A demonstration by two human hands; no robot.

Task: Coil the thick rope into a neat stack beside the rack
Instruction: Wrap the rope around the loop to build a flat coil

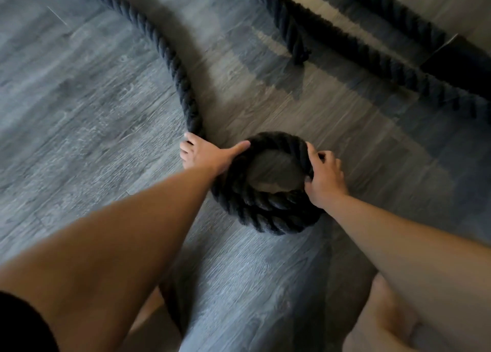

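Two bare forearms fill the foreground, the left forearm [127, 234] coming out of a black sleeve [21, 325] at the bottom corner and the right forearm [403, 234] crossing above what looks like a bare leg [385, 322], too blurred to make out further. Both reach down to a grey wood-grain floor [79, 107].

On that floor, between the hands, lies the coil [265, 213] of the thick rope [170, 59] — dark, twisted strands wound into a small round ring at least two turns high, with bare floor showing through its centre. The left grip [204, 156] sits on top of the rope just where the loose run meets the coil: its fingers curl down over the rope's outer side and the thumb stretches along the coil's left rim. The right grip [325, 177] clasps the opposite rim, fingers bent over the top turn and the thumb tucked against its inner side.

From the left grip the loose run curves away across the floor to the upper left corner. Well apart from the coil, another stretch of rope [393, 56] runs diagonally across the upper right, and a rope end [300, 51] — slightly frayed — lies near it.
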